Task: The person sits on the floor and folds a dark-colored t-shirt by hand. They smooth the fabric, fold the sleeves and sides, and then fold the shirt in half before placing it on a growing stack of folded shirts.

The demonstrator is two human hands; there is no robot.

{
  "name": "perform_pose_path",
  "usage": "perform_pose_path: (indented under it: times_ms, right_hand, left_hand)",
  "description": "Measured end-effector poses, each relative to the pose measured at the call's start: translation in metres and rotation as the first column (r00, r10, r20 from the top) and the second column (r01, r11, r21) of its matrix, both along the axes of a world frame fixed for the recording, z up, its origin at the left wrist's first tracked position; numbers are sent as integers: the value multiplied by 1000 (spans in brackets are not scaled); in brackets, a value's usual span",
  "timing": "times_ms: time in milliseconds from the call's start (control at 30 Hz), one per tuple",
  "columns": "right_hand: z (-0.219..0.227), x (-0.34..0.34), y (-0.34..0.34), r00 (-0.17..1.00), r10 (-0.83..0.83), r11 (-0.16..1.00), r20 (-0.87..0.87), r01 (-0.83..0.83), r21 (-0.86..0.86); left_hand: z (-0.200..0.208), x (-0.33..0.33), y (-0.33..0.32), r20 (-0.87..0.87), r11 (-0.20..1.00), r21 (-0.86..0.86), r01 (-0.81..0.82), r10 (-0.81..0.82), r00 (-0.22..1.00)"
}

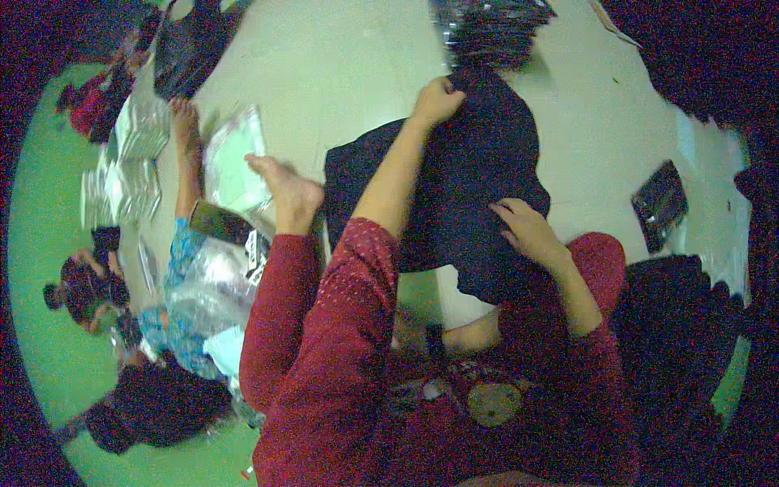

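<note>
On the pale table point(341, 73) the dark garment point(479, 162) looks soft, light and floppy, best taken at its edges, where the left hand point(436, 101) clamps the far edge and the right hand point(527, 231) grips the near fold.

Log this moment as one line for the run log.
left hand: grips dark garment far edge | right hand: on garment near edge | surface: pale table | nearby: co-worker's hand, clear bags
</note>
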State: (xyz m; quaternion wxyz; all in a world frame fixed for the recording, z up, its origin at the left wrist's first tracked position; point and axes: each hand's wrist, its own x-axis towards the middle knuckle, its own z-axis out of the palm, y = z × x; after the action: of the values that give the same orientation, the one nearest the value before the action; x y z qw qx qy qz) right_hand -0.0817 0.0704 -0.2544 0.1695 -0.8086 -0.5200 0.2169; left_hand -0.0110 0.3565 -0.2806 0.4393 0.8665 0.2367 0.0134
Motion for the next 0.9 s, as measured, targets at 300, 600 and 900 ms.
perform_pose_path:
  times_ms: [300,600,900]
  right_hand:
    - [-9,2,-1,999,-21,1000,-38,22,15]
    - [45,62,-15,906,-247,958,-344,282,57]
    - [30,65,38,946,-80,972,-315,144,184]
  left_hand:
    - [1,12,-17,364,994,106,22,-59,930]
    - [4,-125,-98,267,685,598,417,-661,701]
    - [12,-99,-84,211,905,87,416,-425,880]
